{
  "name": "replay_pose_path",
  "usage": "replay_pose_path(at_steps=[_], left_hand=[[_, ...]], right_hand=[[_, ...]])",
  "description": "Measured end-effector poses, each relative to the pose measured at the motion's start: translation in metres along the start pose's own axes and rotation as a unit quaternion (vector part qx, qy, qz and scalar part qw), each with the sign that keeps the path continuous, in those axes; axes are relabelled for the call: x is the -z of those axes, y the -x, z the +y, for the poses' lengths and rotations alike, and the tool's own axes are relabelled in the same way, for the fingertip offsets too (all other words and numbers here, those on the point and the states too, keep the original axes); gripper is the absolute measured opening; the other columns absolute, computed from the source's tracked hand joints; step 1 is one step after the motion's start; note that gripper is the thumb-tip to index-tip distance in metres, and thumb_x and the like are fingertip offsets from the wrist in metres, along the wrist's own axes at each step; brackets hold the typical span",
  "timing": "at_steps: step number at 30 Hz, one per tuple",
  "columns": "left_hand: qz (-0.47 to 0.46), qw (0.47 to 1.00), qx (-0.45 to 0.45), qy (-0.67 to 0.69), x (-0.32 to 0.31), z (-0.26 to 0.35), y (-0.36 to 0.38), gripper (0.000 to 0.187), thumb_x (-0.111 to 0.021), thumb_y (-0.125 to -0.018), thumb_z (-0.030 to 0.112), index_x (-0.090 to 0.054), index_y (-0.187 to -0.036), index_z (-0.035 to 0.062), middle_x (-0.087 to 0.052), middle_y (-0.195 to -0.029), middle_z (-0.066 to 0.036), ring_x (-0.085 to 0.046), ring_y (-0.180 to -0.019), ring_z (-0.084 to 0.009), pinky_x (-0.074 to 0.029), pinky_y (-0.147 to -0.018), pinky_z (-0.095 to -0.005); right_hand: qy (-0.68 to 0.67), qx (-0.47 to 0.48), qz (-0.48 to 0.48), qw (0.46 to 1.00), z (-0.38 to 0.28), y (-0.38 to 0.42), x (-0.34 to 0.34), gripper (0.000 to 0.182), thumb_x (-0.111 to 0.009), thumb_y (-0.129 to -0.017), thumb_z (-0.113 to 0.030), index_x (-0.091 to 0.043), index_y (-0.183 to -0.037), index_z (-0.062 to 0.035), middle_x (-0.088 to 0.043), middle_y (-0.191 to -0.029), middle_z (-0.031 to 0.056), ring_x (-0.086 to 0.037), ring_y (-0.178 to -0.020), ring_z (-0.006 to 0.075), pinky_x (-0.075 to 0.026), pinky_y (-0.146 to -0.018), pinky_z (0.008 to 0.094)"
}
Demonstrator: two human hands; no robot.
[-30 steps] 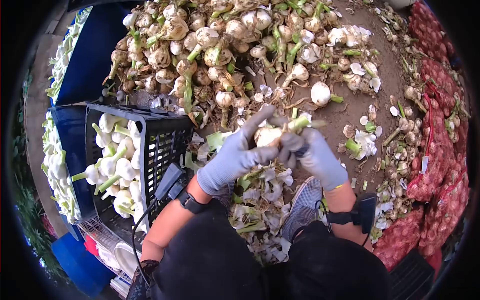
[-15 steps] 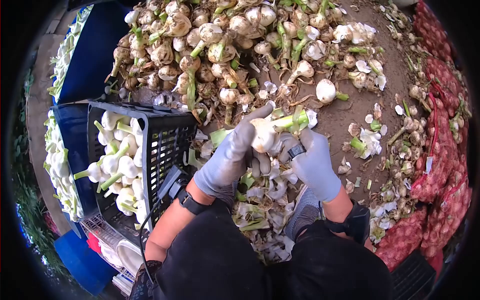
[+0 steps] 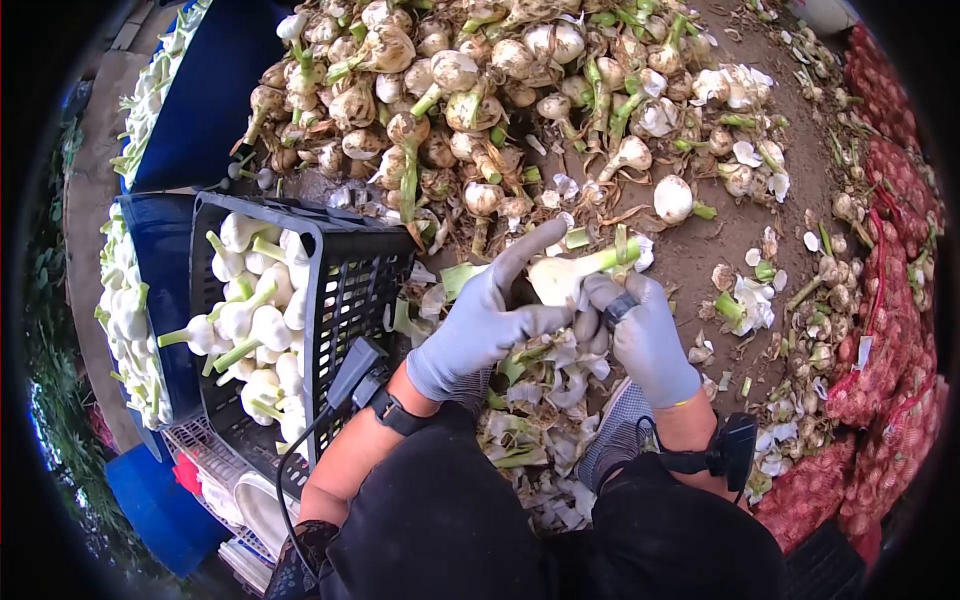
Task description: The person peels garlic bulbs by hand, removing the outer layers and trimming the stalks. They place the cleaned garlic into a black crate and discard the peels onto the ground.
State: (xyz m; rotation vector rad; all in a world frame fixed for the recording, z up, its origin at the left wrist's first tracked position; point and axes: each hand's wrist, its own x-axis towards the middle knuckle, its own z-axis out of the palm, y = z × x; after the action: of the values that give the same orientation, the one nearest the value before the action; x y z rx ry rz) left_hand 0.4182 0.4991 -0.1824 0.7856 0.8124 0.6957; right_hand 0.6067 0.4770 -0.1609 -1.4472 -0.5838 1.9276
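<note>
A garlic bulb (image 3: 553,282) with a trimmed green stem (image 3: 612,258) pointing up and right is between my two gloved hands. My right hand (image 3: 645,335), with a dark band (image 3: 619,309) around a finger, is closed at the bulb's lower right side and appears to hold it. My left hand (image 3: 482,325) is beside the bulb's left side, index finger stretched upward and thumb reaching across below the bulb. Its other fingers are mostly hidden. Beneath both hands lie peeled garlic skins (image 3: 545,385).
Unpeeled garlic (image 3: 430,110) is piled ahead. A black crate (image 3: 345,270) at left holds cleaned bulbs (image 3: 255,320); blue bins (image 3: 160,290) with more garlic stand beyond it. Red mesh sacks (image 3: 880,350) line the right side. A cable (image 3: 290,460) runs along my left forearm.
My left hand has loosened from around the bulb, its index finger now extended and thumb apart. The right hand stays at the bulb. The whole view has shifted slightly, moving the scene rightward.
</note>
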Motion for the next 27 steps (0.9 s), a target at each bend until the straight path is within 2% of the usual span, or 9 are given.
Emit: replay_pose_path(at_steps=[2, 6, 10, 11, 14, 16, 17, 22, 27], left_hand=[[-0.021, 0.998, 0.066, -0.002, 0.004, 0.008, 0.001, 0.069, -0.059, -0.094, 0.045, -0.036, -0.148, 0.0080, -0.062, -0.112, -0.008, -0.061, -0.074, -0.0098, -0.045, -0.055, -0.0192], [-0.027, 0.974, 0.065, 0.217, 0.003, -0.009, -0.006, 0.067, -0.054, -0.096, 0.047, -0.035, -0.147, 0.0070, -0.063, -0.105, -0.006, -0.060, -0.067, -0.0106, -0.046, -0.054, -0.0201], [0.000, 0.996, 0.075, -0.041, -0.009, 0.015, -0.004, 0.072, -0.065, -0.093, 0.030, -0.026, -0.150, 0.0070, -0.065, -0.098, -0.006, -0.059, -0.061, -0.0097, -0.045, -0.052, -0.0221], [0.007, 0.997, 0.070, -0.026, -0.008, 0.011, -0.002, 0.067, -0.066, -0.091, 0.019, -0.033, -0.148, 0.0058, -0.061, -0.114, -0.005, -0.058, -0.091, -0.0089, -0.048, -0.064, -0.0205], [0.015, 0.992, 0.116, -0.047, 0.002, 0.006, -0.004, 0.069, -0.064, -0.093, 0.021, -0.030, -0.150, 0.0040, -0.061, -0.113, -0.005, -0.057, -0.096, -0.0084, -0.049, -0.074, -0.0242], [0.045, 0.977, -0.091, -0.186, 0.044, -0.035, -0.005, 0.058, -0.059, -0.097, 0.024, -0.036, -0.145, 0.0003, -0.061, -0.114, -0.006, -0.057, -0.100, -0.0104, -0.047, -0.086, -0.0277], [0.089, 0.963, -0.104, -0.232, 0.041, -0.031, -0.009, 0.053, -0.055, -0.098, 0.026, -0.040, -0.142, 0.0003, -0.061, -0.116, -0.007, -0.057, -0.103, -0.0132, -0.047, -0.089, -0.0288], [0.020, 0.906, -0.223, -0.359, 0.016, 0.017, -0.011, 0.039, -0.064, -0.094, 0.023, -0.058, -0.127, 0.0037, -0.060, -0.119, -0.014, -0.059, -0.108, -0.0245, -0.043, -0.097, -0.0317], [0.035, 0.985, 0.049, -0.159, 0.018, 0.029, -0.009, 0.039, -0.068, -0.090, 0.023, -0.061, -0.123, 0.0026, -0.061, -0.119, -0.013, -0.059, -0.109, -0.0222, -0.045, -0.097, -0.0305]], right_hand=[[0.131, 0.091, 0.092, 0.983, 0.011, -0.005, -0.001, 0.023, -0.056, -0.096, -0.019, -0.064, -0.094, 0.0027, -0.063, -0.069, 0.0064, -0.059, -0.055, 0.0142, -0.047, -0.050, 0.0290], [0.358, 0.373, 0.124, 0.847, 0.030, -0.016, 0.009, 0.017, -0.061, -0.091, -0.013, -0.065, -0.104, -0.0013, -0.065, -0.080, 0.0068, -0.065, -0.072, 0.0209, -0.052, -0.067, 0.0364], [0.025, 0.131, -0.037, 0.990, 0.018, -0.017, 0.009, 0.027, -0.056, -0.089, 0.001, -0.062, -0.115, 0.0010, -0.065, -0.102, 0.0091, -0.060, -0.097, 0.0156, -0.047, -0.086, 0.0294], [0.025, 0.132, -0.038, 0.990, 0.019, -0.017, 0.012, 0.027, -0.056, -0.089, 0.001, -0.062, -0.115, 0.0010, -0.065, -0.102, 0.0091, -0.060, -0.097, 0.0156, -0.047, -0.086, 0.0294], [0.082, 0.216, 0.035, 0.972, 0.043, -0.037, 0.016, 0.028, -0.052, -0.087, 0.007, -0.062, -0.113, 0.0033, -0.067, -0.103, 0.0058, -0.062, -0.090, 0.0135, -0.049, -0.083, 0.0292], [0.128, 0.133, 0.017, 0.983, 0.038, -0.021, 0.006, 0.020, -0.055, -0.094, -0.004, -0.062, -0.111, 0.0033, -0.067, -0.101, 0.0087, -0.065, -0.084, 0.0162, -0.051, -0.082, 0.0311], [-0.158, 0.010, -0.049, 0.986, 0.049, -0.020, 0.010, 0.019, -0.057, -0.095, -0.005, -0.060, -0.111, 0.0036, -0.067, -0.101, 0.0092, -0.065, -0.086, 0.0150, -0.053, -0.081, 0.0294], [0.192, 0.178, -0.024, 0.965, 0.028, -0.014, 0.012, 0.020, -0.048, -0.095, -0.002, -0.059, -0.112, 0.0002, -0.066, -0.098, 0.0058, -0.064, -0.089, 0.0138, -0.053, -0.078, 0.0280], [0.233, 0.215, 0.005, 0.948, 0.023, -0.016, 0.015, 0.017, -0.064, -0.083, -0.004, -0.066, -0.100, -0.0024, -0.067, -0.096, 0.0082, -0.066, -0.081, 0.0187, -0.054, -0.073, 0.0327]])
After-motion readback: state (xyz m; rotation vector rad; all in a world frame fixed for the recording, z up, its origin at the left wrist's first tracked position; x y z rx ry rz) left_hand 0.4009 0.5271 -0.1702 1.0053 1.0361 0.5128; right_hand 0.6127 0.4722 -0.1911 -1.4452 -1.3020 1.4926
